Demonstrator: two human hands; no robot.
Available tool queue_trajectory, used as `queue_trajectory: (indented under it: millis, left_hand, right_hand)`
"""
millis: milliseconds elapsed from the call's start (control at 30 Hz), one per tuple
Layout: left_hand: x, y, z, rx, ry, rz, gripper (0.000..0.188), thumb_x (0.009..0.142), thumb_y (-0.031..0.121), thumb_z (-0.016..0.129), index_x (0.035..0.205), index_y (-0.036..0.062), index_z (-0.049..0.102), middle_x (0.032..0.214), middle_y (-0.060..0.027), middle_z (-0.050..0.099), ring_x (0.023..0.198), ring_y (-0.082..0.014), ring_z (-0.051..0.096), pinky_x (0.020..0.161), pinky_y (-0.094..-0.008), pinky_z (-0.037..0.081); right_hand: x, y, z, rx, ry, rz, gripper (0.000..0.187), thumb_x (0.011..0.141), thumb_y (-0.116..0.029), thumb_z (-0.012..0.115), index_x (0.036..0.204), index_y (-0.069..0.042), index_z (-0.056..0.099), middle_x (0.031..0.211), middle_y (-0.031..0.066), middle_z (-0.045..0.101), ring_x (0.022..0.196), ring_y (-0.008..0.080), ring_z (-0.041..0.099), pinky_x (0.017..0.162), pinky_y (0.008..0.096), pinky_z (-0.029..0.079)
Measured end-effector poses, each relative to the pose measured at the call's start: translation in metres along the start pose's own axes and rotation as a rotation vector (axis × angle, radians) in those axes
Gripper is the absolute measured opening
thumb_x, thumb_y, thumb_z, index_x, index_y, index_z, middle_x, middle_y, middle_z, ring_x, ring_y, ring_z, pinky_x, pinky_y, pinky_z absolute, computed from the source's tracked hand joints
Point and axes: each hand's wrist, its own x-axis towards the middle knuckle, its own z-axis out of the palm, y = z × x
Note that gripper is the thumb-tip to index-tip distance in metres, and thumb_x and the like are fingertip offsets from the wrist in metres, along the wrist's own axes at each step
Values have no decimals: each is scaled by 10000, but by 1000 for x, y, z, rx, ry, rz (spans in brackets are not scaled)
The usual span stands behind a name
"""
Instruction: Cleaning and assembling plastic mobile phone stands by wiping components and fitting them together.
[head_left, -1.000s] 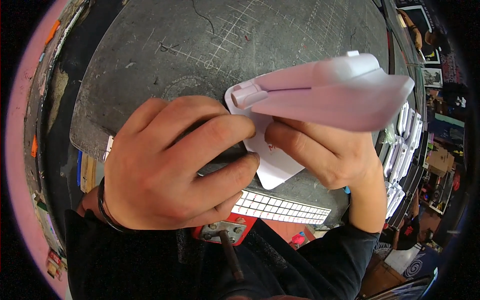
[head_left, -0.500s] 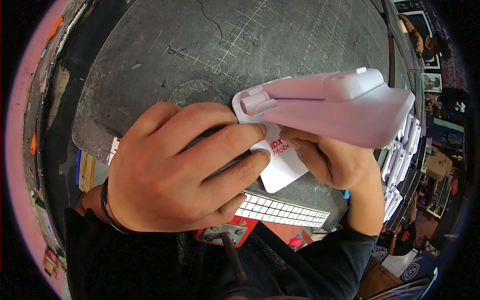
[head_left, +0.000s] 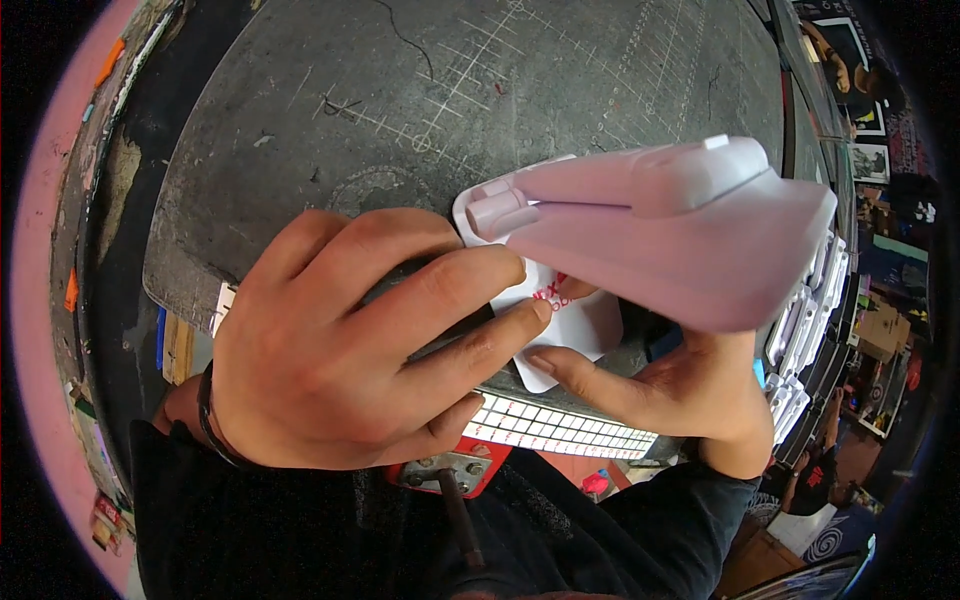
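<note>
A white hinged plastic stand (head_left: 690,245) is tilted open in front of me. Its broad upper panel rises to the right, and a flat base (head_left: 590,340) with red print lies below it on the dark grey board (head_left: 330,110). My left hand (head_left: 350,335) reaches across from the left, its curled fingertips on the base beside the print; its thumb is hidden. Under the raised panel, my right hand (head_left: 680,395) has its thumb on the base's near edge and a fingertip by the print. The panel covers the other right fingers.
Along the board's near edge runs a white gridded strip (head_left: 560,428), with a red metal bracket (head_left: 480,465) and rod below it. Several similar white plastic pieces (head_left: 790,400) are lined up at the right. Wood strips (head_left: 178,345) show at the left.
My right hand has shifted down and nearer, its thumb moving from beside the print to the base's near edge. The stand has moved slightly left and its panel has turned a little.
</note>
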Motion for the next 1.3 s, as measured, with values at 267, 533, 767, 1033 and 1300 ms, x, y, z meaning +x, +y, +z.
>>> queue_trajectory:
  millis: [267, 533, 767, 1033, 1300]
  left_hand:
    - [0, 0, 4, -29, 18, -12, 594, 644, 388, 818, 1228, 280, 826, 1266, 29, 697, 1021, -249, 686, 791, -423, 510]
    - [-3, -3, 4, -21, 35, -21, 591, 581, 412, 831, 1155, 274, 810, 1177, 9, 736, 1045, -285, 689, 795, -429, 514]
    - [-3, 1, 3, -9, 72, -10, 555, 535, 415, 814, 1071, 275, 836, 1135, -64, 733, 1056, -285, 697, 776, -409, 508]
    - [-4, -2, 11, -26, 122, -3, 505, 547, 390, 799, 1032, 262, 855, 1105, -66, 726, 1047, -289, 701, 777, -408, 518]
    - [-3, -2, 12, -5, 163, 14, 470, 564, 351, 786, 1017, 246, 852, 1098, -70, 722, 1016, -285, 704, 758, -400, 512]
  right_hand:
    - [-1, -3, 3, 101, 15, 115, 246, 717, -85, 908, 907, -65, 752, 907, 91, 646, 788, 277, 678, 662, 360, 517]
    - [-5, -4, -2, 69, -46, 139, 320, 745, -4, 885, 1042, -27, 767, 1004, 114, 729, 961, 278, 713, 841, 392, 547]
    - [-1, -21, -4, -153, -53, 36, 375, 770, 30, 853, 1141, 23, 799, 971, 120, 797, 1024, 280, 766, 920, 392, 607]
    - [0, -16, 7, -273, -49, 22, 376, 802, -1, 848, 1164, 24, 753, 853, 71, 752, 883, 229, 726, 775, 359, 547]
    - [4, -18, 12, -310, -26, -16, 307, 797, 19, 772, 1100, -1, 725, 821, 54, 700, 817, 261, 667, 799, 379, 493]
